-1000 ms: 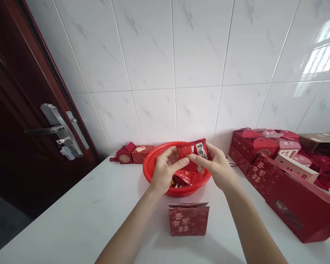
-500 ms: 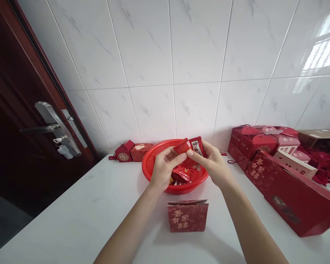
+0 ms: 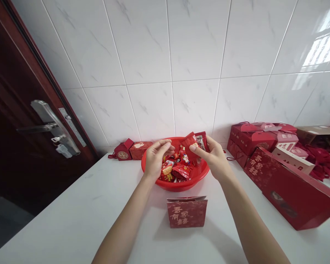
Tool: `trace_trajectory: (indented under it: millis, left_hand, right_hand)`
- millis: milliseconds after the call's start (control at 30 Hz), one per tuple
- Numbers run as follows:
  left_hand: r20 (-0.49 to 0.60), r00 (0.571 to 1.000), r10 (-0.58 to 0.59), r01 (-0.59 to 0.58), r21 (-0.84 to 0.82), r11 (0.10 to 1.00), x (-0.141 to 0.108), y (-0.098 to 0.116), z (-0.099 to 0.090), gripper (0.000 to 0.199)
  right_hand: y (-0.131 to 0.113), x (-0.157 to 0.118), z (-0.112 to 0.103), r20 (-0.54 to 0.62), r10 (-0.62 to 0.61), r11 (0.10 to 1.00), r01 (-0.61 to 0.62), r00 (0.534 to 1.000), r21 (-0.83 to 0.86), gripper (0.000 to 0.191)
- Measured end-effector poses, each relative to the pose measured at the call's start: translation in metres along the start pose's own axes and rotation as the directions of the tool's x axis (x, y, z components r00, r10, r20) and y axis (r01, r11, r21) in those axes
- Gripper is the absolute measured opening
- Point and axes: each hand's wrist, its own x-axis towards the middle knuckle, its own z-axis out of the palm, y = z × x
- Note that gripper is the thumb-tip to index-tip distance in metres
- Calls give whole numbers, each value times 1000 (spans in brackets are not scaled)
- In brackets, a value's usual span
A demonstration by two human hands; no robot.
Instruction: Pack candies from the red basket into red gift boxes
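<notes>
My right hand (image 3: 216,156) grips red candy packets (image 3: 191,142) between thumb and fingers, over the right side of a red plastic basket (image 3: 178,187). My left hand (image 3: 156,157) hovers over the basket's left side, its thumb and fingertips curled close together; whether anything small is between them I cannot make out. Several red wrapped sweets (image 3: 182,171) lie inside the basket. Nearer to me, between my forearms, a small red paper box (image 3: 187,213) with pale lettering stands upright, its top flaps parted slightly.
Two small red boxes (image 3: 140,150) stand by the tiled wall, left of the basket. At the right are stacked red gift boxes (image 3: 250,141), a large red box (image 3: 297,194) and red ribbons (image 3: 323,161). A dark door (image 3: 30,91) is at the left.
My left hand has come away from the packets and moved left. The packets remain in my right hand, and more sweets in the basket show. The view has shifted slightly.
</notes>
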Motion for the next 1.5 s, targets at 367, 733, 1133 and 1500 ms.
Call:
trace_trajectory:
  millis: [367, 733, 1133, 1500]
  left_hand:
    - [163, 960, -229, 27, 757, 652, 30, -52, -42, 19]
    - [324, 811, -487, -106, 900, 422, 21, -54, -40, 3]
    - [385, 706, -594, -186, 911, 369, 15, -51, -31, 26]
    - [540, 486, -687, -304, 841, 446, 17, -55, -28, 34]
  right_hand:
    - [83, 28, -2, -159, 206, 962, -169, 966, 215, 44]
    - [80, 21, 2, -107, 242, 957, -219, 964, 191, 43]
    - [84, 17, 1, -138, 190, 975, -170, 972, 141, 39]
    - [86, 18, 0, -148, 170, 982, -155, 974, 105, 43]
